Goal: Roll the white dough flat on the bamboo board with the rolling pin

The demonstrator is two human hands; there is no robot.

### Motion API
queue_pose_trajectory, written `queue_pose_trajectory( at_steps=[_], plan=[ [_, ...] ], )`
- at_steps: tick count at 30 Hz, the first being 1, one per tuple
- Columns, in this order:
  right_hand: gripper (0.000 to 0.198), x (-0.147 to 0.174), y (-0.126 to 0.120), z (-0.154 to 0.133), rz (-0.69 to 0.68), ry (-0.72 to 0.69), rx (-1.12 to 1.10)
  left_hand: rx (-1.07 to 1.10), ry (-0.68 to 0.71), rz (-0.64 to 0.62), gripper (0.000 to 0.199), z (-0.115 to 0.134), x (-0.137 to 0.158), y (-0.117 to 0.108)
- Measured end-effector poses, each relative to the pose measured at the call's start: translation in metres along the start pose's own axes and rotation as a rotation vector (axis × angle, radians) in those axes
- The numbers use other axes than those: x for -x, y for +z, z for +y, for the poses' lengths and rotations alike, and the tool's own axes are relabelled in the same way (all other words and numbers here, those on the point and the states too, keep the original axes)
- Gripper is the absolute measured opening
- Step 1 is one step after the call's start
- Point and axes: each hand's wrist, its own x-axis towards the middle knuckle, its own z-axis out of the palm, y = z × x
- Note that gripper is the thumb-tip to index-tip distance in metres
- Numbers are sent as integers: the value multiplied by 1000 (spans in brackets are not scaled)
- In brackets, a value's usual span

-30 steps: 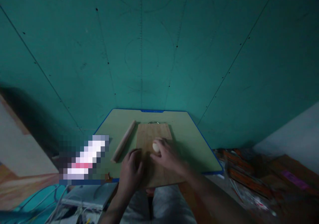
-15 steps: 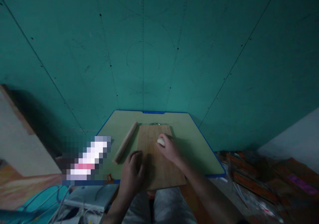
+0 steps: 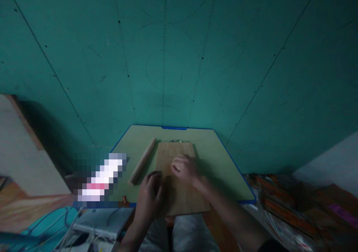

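Observation:
A wooden cutting board (image 3: 184, 199) lies on the pale green tabletop. Over its middle, my right hand (image 3: 184, 168) is closed, knuckles up. The whitish lump, which looks like dough, showed in this hand earlier; now the curled fingers hide it. My left hand (image 3: 151, 192) is at the board's left edge, its fingers loosely bent and apart from the thumb, with nothing visible in them. A wooden rolling pin (image 3: 142, 162) lies slanted on the table to the left of the board.
The blue-edged table (image 3: 218, 162) stands against a green wall (image 3: 179, 76). A blurred-out patch (image 3: 100, 181) covers something at its left edge. Cables and a grey box (image 3: 100, 222) are at the lower left. Cardboard and plastic clutter (image 3: 296, 211) lies on the right.
My right hand has turned over the board and moved slightly left, so the whitish lump is no longer visible. My left hand has stayed by the board. The view has shifted slightly.

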Motion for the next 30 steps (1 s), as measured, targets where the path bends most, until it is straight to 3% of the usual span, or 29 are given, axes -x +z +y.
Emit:
queue_pose_trajectory(
  at_steps=[20, 25, 30],
  plan=[
    [7, -10, 0, 11, -8, -1, -104, 37, -41, 0, 21, 11, -1, -2],
    [11, -9, 4, 19, 87, 169, -108, 38, -45, 2, 21, 11, 0, -2],
    [8, -8, 2, 17, 16, 89, -147, 41, -43, -3, 21, 10, 0, -3]
  ],
)
